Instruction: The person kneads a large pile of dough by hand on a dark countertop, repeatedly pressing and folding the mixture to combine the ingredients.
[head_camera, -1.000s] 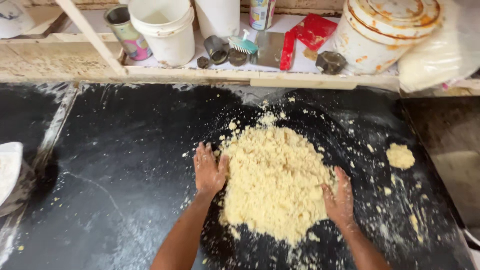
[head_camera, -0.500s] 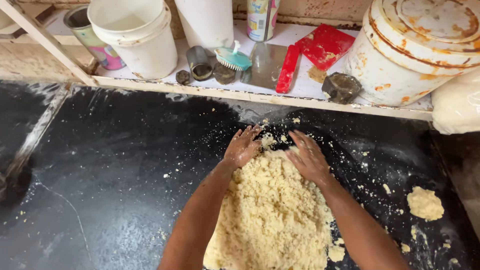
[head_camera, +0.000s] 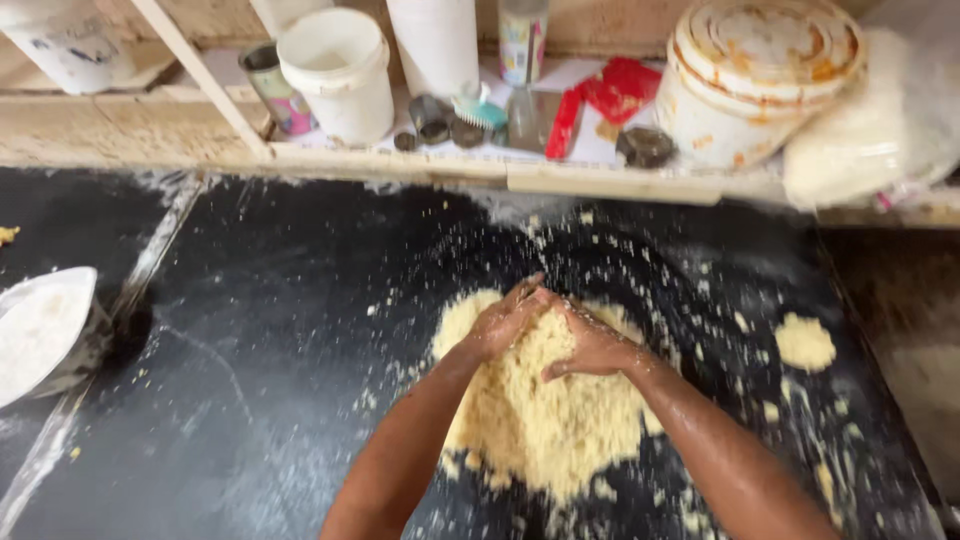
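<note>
A heap of crumbly yellow dough (head_camera: 545, 410) lies on the black desk (head_camera: 250, 330), gathered but loose, with crumbs and a small lump (head_camera: 805, 342) scattered to the right. The left hand (head_camera: 505, 320) and right hand (head_camera: 590, 345) press flat on its far edge, fingers spread, fingertips meeting, gripping nothing. It looks part-mixed, not yet one smooth mass; a white bucket (head_camera: 340, 70) stands on the shelf behind.

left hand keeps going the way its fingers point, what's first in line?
Probably the right hand: the left hand points up-right on the crumbly yellow dough pile, fingertips nearly meeting the right's. Depth is unclear.
</note>
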